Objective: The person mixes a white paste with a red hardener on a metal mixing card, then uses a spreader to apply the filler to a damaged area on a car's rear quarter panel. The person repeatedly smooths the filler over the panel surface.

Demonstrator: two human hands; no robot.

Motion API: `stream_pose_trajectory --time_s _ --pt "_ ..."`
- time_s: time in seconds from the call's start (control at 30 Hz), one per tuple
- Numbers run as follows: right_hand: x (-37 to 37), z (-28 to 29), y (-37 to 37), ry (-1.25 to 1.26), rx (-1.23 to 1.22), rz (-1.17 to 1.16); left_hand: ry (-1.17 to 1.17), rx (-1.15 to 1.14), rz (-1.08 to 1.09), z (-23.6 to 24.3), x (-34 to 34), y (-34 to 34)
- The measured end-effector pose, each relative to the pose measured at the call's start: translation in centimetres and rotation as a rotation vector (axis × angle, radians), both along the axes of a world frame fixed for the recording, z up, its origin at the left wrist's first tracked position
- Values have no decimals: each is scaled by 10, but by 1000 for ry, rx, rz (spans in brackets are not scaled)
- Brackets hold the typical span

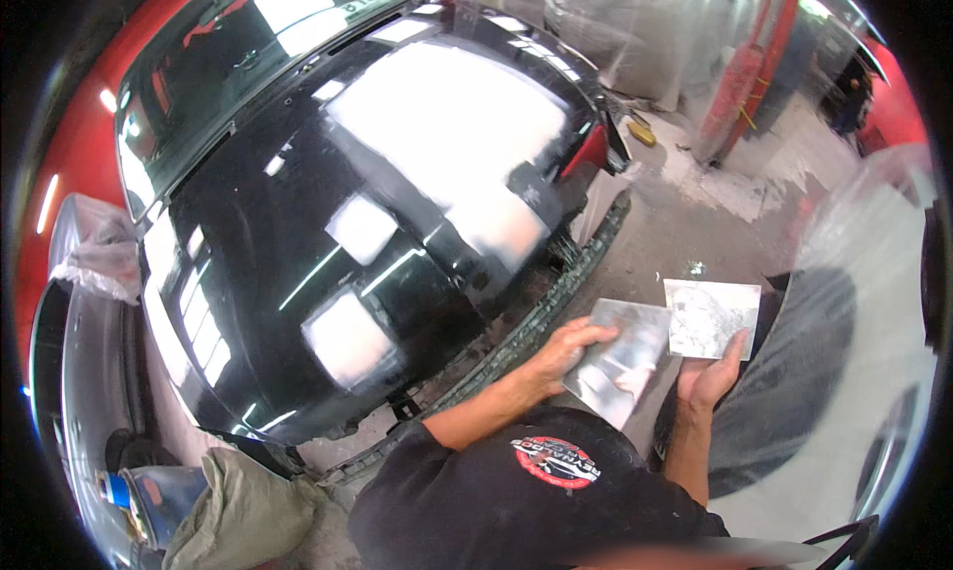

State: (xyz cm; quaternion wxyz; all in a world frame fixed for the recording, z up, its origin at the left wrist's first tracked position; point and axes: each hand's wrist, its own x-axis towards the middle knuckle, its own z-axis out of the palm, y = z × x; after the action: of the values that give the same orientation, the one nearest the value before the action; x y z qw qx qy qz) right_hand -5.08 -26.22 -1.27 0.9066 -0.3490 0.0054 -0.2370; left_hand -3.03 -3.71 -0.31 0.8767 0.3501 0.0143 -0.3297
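My left hand (571, 354) is closed on the edge of a grey flat plate (606, 356), which is smeared with pale paste. The plate tilts in front of my chest. A smaller, whitish square plate (713, 320) with grey smudges rests in my right hand (712, 373), the thumb over its lower right corner. The two plates are side by side, their near edges close together; I cannot tell whether they touch. Left of my hands lies the black car hood (248, 232) with a large white patch (457, 123) and smaller pale patches, some of which may be reflections.
A car's bare front edge (526, 317) runs close to my left arm. A plastic-draped pale car panel (874, 302) stands at my right. Beyond are a red post (740, 93) and a yellow object (641, 133) on the floor. A green-grey sack (238, 515) lies lower left.
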Motion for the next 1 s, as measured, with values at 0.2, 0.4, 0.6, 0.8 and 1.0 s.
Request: stream_pose_trajectory --time_s 0.2,0.4,0.6,0.8,1.0 --pt "110 5 43 237 -188 295 -44 -173 25 2 75 5" --pt "255 10 67 -366 -724 983 -191 196 645 19 81 63" --pt "403 73 243 -1389 -1753 482 -204 414 1946 28 -10 39" --pt "394 81 422 -1675 -1685 449 -107 283 2423 -2 -10 -87" --pt "407 64 405 -1750 -1669 494 66 280 2594 -12 27 -128"
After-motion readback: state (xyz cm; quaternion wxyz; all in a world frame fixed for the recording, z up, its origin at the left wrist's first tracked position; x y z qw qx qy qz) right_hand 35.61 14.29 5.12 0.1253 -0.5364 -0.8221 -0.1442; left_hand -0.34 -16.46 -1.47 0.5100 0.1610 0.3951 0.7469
